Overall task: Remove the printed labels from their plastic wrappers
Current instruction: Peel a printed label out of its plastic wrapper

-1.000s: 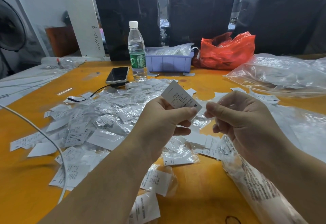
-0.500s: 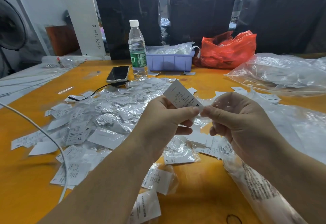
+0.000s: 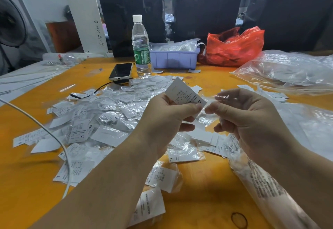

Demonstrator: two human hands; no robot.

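**Hands split label from wrapper**

Your left hand (image 3: 167,118) pinches the label (image 3: 185,94) between thumb and fingers at its lower edge. The label stands tilted, its long axis running from upper left down to lower right, with the corner marked M pointing at your right hand (image 3: 246,120). That hand, just beside the corner and apart from it, grips the clear wrapper (image 3: 222,96), which shows as a thin glinting film above the thumb and knuckles. How much of the film is folded into the palm I cannot tell.

The wrapper lies to the right of the label, so the coming pull probably runs rightward, away from the M corner and along the label's long axis. Your right hand is the nearer one to do it; your left only has to hold firm.

Against the earlier frames, the label has tipped slightly further over and more of its print faces you. The two thumbs, which met half a second ago, have a small gap between them again. The pile (image 3: 108,117) on the surface (image 3: 27,183) looks unchanged.
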